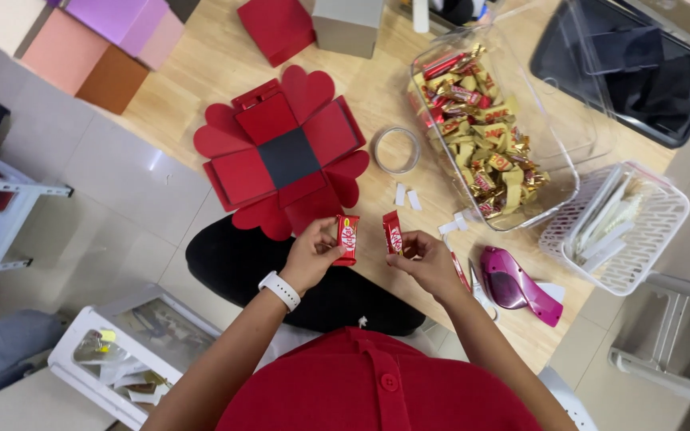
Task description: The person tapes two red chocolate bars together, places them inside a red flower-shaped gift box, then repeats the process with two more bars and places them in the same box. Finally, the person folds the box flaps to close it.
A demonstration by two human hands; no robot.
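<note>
A clear plastic tub (513, 128) lies on the wooden table (377, 96), filled with small wrapped chocolates in red and gold. Beside it, near the table's right edge, a white slotted basket (648, 231) holds pale strips and packets. A clear tray with a dark inside (632, 72) sits at the far right corner.

The person's left hand (309, 255) pinches a small red wrapped chocolate bar (347, 239) upright between thumb and fingers; the grip is pressed on its sides. The right hand (429, 259) pinches a second red chocolate bar (393, 232), tilted slightly, its grip pressed on the lower end. Both bars are held just above the table's near edge, close together but apart.

Just beyond the hands lies an unfolded red paper box (281, 152) with heart-shaped flaps and a dark square centre, spread flat. A ring of clear tape (396, 149) rests between it and the tub. A purple tape dispenser (513, 283) lies by the right wrist near the near edge, with small white tabs (407, 196) scattered on bare wood. Pink and purple boxes (105, 40) stand at the far left corner.
</note>
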